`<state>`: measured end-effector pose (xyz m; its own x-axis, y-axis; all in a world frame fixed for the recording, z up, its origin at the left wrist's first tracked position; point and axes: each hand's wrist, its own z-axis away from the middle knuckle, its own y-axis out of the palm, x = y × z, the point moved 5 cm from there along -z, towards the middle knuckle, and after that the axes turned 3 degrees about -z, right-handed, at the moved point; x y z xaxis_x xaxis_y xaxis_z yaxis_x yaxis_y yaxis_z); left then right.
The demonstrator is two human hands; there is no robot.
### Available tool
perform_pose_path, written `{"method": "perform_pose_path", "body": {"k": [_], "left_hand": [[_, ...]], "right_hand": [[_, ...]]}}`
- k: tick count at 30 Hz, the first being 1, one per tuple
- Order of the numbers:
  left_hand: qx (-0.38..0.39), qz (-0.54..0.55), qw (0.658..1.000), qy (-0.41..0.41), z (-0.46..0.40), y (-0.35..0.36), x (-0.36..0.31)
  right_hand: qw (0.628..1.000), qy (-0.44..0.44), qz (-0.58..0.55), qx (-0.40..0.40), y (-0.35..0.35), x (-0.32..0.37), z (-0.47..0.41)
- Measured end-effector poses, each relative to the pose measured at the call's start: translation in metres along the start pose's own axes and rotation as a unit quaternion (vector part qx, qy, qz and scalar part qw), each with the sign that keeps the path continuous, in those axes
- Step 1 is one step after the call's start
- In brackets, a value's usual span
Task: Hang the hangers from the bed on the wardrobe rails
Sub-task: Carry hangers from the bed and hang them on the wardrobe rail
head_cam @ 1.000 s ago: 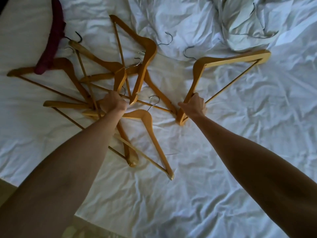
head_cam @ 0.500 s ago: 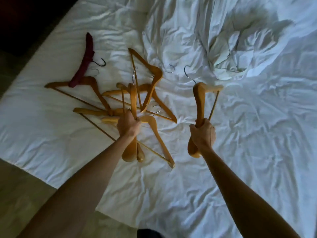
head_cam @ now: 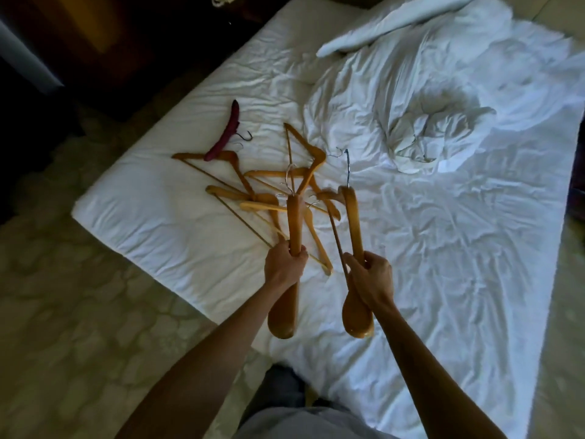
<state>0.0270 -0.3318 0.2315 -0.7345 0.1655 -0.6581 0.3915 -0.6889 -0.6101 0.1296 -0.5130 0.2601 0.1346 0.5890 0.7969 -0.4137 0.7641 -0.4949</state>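
Left hand [head_cam: 285, 264] curled round the arm of a wooden hanger [head_cam: 293, 223], seen edge-on above the bed [head_cam: 164, 223], hook end pointing away, broad shoulder end jutting below the wrist. Right hand [head_cam: 368, 274] gripping a second wooden hanger [head_cam: 353, 217] the same way, fingers wrapped round arm and trouser bar, metal hook [head_cam: 347, 167] uppermost. Remaining wooden hangers [head_cam: 253, 198] in a crossed heap on the white sheet beyond the left hand, with one maroon padded hanger [head_cam: 226, 134] at the far left of the heap; rumpled duvet [head_cam: 427, 131] beyond, patterned floor [head_cam: 79, 296] at left.
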Motion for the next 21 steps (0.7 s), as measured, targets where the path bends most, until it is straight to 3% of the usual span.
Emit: {"method": "perform_pose_path", "body": {"k": [11, 21], "left_hand": [[-0.142, 0.118, 0.978, -0.097, 0.13, -0.064, 0.11], [-0.259, 0.275, 0.906, -0.194, 0.221, -0.162, 0.255]], "right_hand": [[0.982, -0.099, 0.003, 0.163, 0.067, 0.014, 0.129], [0.914, -0.152, 0.058, 0.371, 0.217, 0.049, 0.244]]}}
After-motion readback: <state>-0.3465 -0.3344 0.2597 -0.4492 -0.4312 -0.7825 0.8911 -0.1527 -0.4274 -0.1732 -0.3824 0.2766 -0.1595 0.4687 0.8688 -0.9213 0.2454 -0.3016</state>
